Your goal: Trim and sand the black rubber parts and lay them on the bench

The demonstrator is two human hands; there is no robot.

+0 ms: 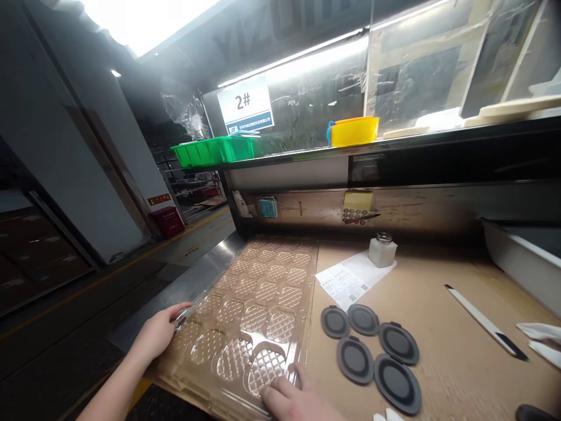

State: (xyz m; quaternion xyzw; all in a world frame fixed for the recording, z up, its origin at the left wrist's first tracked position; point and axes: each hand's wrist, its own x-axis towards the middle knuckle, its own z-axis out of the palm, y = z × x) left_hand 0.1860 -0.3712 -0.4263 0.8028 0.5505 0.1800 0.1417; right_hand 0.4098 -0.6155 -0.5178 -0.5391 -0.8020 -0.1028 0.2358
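While my left arm reaches in from the lower left, my left grip [160, 330] pinches narrowly on the edge of a clear plastic blister tray [258, 286]. My right grip [293, 400] lies palm down with its fingers spread over the tray's lower right cells, though I cannot tell whether it holds anything. The tray sits at the left end of the cardboard-covered table [442, 362], just beside five round black discs [355, 359].
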